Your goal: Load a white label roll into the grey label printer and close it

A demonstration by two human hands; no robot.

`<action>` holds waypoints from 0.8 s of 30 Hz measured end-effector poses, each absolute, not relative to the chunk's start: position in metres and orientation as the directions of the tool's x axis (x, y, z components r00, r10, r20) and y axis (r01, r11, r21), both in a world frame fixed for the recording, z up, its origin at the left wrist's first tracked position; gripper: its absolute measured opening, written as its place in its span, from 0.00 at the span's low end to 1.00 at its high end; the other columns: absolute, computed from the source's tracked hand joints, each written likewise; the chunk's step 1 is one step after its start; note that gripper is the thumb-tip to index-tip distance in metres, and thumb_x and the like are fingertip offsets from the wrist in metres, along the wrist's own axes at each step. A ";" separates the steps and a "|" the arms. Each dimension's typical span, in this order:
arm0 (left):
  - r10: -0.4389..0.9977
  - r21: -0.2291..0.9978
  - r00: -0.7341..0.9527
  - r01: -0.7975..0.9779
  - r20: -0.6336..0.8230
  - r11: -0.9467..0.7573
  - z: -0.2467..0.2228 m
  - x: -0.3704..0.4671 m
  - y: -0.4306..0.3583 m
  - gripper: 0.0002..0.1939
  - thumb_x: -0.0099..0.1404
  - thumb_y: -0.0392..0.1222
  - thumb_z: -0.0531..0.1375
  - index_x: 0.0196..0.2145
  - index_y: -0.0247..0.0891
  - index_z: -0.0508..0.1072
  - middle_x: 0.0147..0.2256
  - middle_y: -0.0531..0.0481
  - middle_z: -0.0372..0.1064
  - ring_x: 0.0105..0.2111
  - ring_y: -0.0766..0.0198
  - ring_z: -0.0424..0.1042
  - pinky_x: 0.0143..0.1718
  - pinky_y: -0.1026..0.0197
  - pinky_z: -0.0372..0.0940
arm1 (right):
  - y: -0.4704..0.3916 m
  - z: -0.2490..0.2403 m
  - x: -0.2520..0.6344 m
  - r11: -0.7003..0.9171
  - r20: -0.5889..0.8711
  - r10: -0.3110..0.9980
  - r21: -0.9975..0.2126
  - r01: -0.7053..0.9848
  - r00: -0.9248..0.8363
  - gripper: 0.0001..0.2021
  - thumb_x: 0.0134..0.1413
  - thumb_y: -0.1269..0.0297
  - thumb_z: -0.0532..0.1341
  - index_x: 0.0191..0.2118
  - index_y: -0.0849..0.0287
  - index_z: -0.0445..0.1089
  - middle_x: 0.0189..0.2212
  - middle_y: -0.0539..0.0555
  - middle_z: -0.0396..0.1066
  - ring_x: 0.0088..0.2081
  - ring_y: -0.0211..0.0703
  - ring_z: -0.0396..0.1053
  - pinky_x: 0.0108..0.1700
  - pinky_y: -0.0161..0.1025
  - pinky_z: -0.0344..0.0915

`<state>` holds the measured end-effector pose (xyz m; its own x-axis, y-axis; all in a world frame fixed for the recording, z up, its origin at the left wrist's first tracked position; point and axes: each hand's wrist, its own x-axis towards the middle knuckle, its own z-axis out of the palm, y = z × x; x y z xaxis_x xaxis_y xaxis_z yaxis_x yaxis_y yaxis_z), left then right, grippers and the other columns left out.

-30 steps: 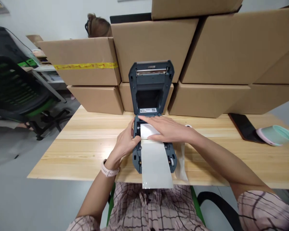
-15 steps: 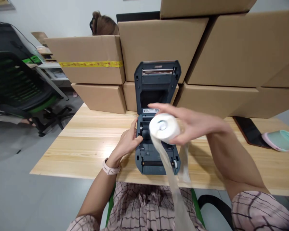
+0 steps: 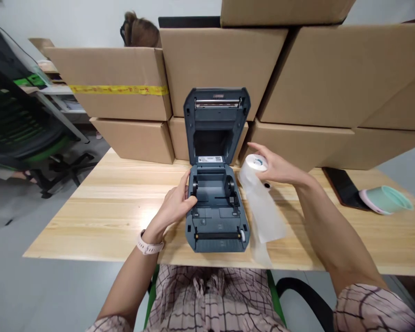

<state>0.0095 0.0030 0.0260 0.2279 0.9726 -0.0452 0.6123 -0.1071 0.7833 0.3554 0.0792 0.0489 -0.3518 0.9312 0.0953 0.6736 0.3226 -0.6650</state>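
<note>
Boxes of smooth brown cardboard are stacked behind the printer, by which the far side is walled off. The printer is set on a table of pale, streaked wood, only a narrow margin being left between its near end and the near table edge. Left of the printer, a wide stretch of wood is bounded by a slanting edge; right of it, space is taken up by paper and the right arm.

Printer: long axis directed from the boxes to the near edge, hinge at the far end. The lid is raised, inner face turned nearward; contact with the boxes cannot be told. Casing of grey-blue plastic, corners cut off; a thin black roller is set crosswise at the near end.

By the left hand the printer's left wall is gripped, thumb over the rim. By the right hand the roll is grasped, just right of the printer; it is white and cylindrical, core end turned upward. From it a thin strip is trailed nearward. Well right of the printer, a dark phone and a mint cup are seen.
</note>
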 end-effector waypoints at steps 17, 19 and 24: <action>0.969 0.776 0.243 0.619 -0.045 -0.119 0.024 0.008 0.005 0.48 0.58 0.38 0.55 0.75 0.40 0.48 0.32 0.51 0.74 0.29 0.59 0.68 0.33 0.59 0.60 | 0.033 -0.009 0.412 0.027 -0.138 0.888 -0.937 0.349 -0.438 0.29 0.50 0.49 0.75 0.57 0.51 0.75 0.60 0.61 0.74 0.61 0.58 0.72 0.63 0.60 0.69; 0.972 0.769 0.231 0.628 -0.044 -0.115 0.024 0.009 0.005 0.48 0.58 0.39 0.55 0.75 0.39 0.48 0.31 0.52 0.73 0.28 0.59 0.68 0.33 0.58 0.59 | 0.029 -0.007 0.403 0.033 -0.150 0.868 -0.934 0.356 -0.473 0.24 0.51 0.44 0.73 0.49 0.54 0.79 0.50 0.61 0.79 0.51 0.56 0.78 0.55 0.57 0.74; 0.973 0.763 0.230 0.634 -0.034 -0.123 0.024 0.009 0.004 0.48 0.58 0.40 0.55 0.75 0.37 0.48 0.28 0.54 0.68 0.28 0.59 0.67 0.33 0.58 0.58 | 0.010 0.044 0.361 0.198 0.036 0.808 -0.957 0.212 -0.589 0.30 0.54 0.32 0.64 0.51 0.51 0.77 0.36 0.54 0.79 0.37 0.50 0.77 0.41 0.50 0.75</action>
